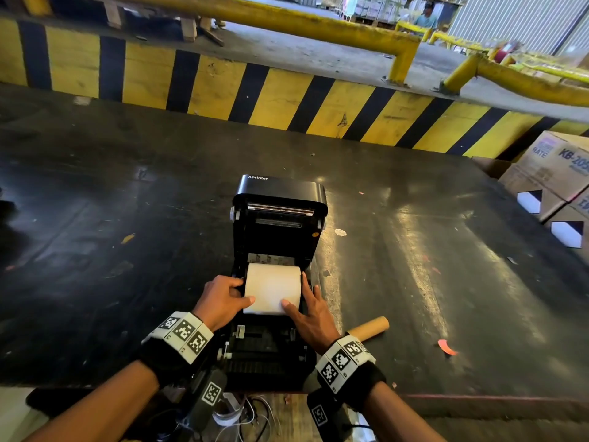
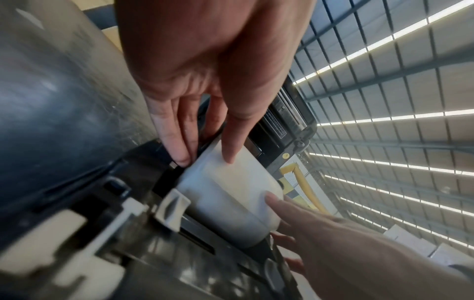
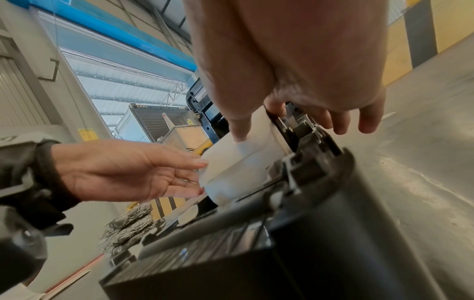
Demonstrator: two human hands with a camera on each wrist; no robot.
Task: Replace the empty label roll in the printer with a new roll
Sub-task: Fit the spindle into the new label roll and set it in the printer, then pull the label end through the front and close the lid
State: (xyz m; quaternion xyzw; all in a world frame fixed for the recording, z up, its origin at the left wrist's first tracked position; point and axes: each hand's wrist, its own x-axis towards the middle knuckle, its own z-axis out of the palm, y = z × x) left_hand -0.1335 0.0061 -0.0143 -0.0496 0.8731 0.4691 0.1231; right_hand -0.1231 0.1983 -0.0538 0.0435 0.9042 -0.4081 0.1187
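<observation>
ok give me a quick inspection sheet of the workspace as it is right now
surface: dark scuffed table, shiny in patches
job's things: printer with lid up; white label roll in its bay; bare cardboard core lying on the table right of the printer
clutter: red paper scrap, small paper bits
grippers: left hand and right hand at either end of the roll, thumbs on its front, fingers mostly straight
cables: thin wires below the near table edge
surroundings: yellow-and-black striped barrier, yellow rails, cardboard boxes at right, a person far off
</observation>
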